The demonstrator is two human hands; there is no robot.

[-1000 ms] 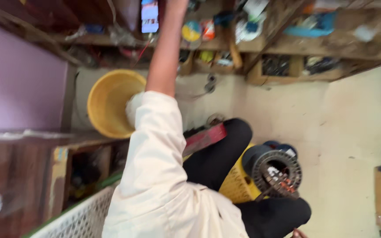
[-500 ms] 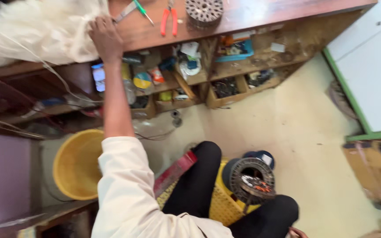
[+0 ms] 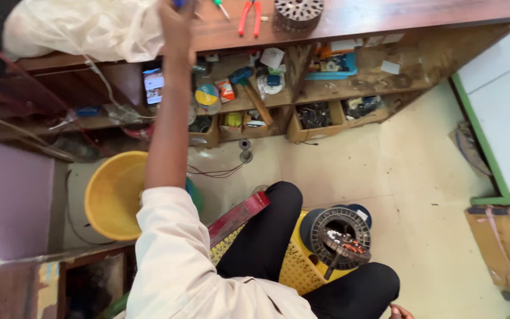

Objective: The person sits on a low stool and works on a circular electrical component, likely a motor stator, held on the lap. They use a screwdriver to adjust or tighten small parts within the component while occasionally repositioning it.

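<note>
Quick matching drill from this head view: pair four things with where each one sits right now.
Things:
1. red-handled pliers
2. yellow bucket
3. motor stator
4. left hand

Places:
A. on the floor beside the left arm
B. raised to the wooden bench top's edge
C. lying on the bench top
D. on the yellow crate between the knees

Pairs: 1-C, 2-A, 3-D, 4-B

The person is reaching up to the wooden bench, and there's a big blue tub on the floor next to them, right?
Not quite. The tub on the floor is yellow, not blue, as the head view shows. The rest holds: the person's left hand reaches up to the wooden bench.
</note>
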